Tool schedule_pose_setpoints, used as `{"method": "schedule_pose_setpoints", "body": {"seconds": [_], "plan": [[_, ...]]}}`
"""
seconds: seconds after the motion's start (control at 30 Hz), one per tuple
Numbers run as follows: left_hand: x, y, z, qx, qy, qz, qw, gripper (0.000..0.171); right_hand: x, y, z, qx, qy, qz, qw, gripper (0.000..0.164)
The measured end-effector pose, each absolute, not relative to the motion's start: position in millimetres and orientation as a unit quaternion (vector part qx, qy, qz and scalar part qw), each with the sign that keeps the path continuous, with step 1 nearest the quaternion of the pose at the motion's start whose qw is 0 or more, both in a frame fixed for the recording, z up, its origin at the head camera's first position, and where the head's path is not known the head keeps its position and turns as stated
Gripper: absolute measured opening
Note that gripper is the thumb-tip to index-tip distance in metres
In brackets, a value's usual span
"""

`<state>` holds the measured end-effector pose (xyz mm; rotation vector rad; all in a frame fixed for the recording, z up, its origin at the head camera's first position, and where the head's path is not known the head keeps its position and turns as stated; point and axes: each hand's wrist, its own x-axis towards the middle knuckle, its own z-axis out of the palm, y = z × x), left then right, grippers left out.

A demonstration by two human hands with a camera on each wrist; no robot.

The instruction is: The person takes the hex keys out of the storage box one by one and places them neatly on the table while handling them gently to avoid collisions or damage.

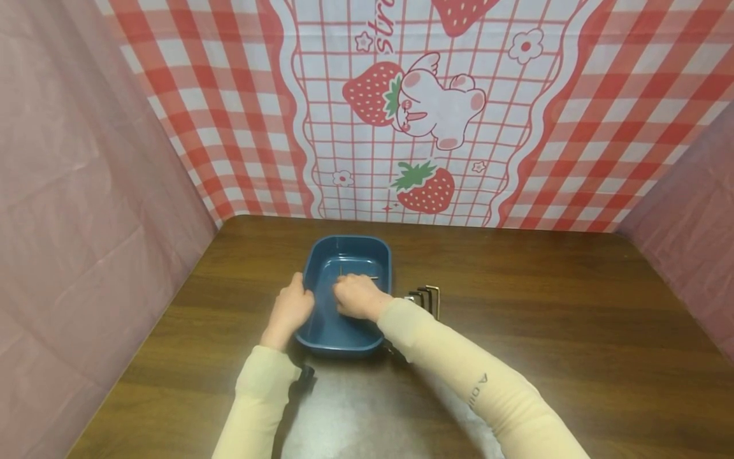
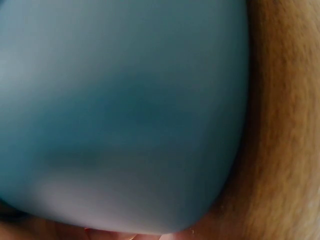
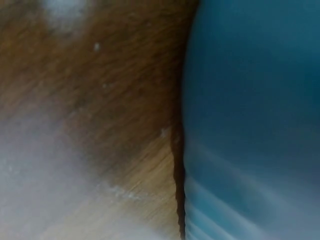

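A deep blue plastic tray (image 1: 338,335) sits on the wooden table. My left hand (image 1: 291,307) grips its left wall, thumb at the rim; in the left wrist view, fingertips (image 2: 145,236) show at the edge of the tray's blurred outer wall (image 2: 130,110). Inside the tray is my right hand (image 1: 357,296), fingers curled at a thin L-shaped hex key (image 1: 374,278) that it seems to pinch; the fingers hide most of it. Several more hex keys (image 1: 437,299), black and brass-coloured, lie right of the tray, partly behind my right sleeve.
The brown table (image 1: 545,331) extends to both sides of the tray. A red and white strawberry-print cloth (image 1: 401,127) hangs along its back edge. Pink cloth (image 1: 86,191) hangs at the left, with more at the right. A small dark object (image 1: 306,377) shows beside my left cuff.
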<state>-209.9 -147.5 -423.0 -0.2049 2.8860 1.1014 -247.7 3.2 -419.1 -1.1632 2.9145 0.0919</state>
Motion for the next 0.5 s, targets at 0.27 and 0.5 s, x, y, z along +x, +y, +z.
{"method": "schedule_pose_setpoints", "body": {"seconds": [0.27, 0.5], "plan": [[-209.5, -147.9, -423.0, -0.063, 0.932, 0.355, 0.020, 0.040, -248.7, 2.4, -420.1, -0.385, 0.923, 0.013, -0.018, 0.009], [-210.1, -148.5, -423.5, -0.064, 0.931, 0.358, 0.023, 0.039, -248.6, 2.0, -418.5, -0.377, 0.926, -0.008, -0.020, 0.010]]}}
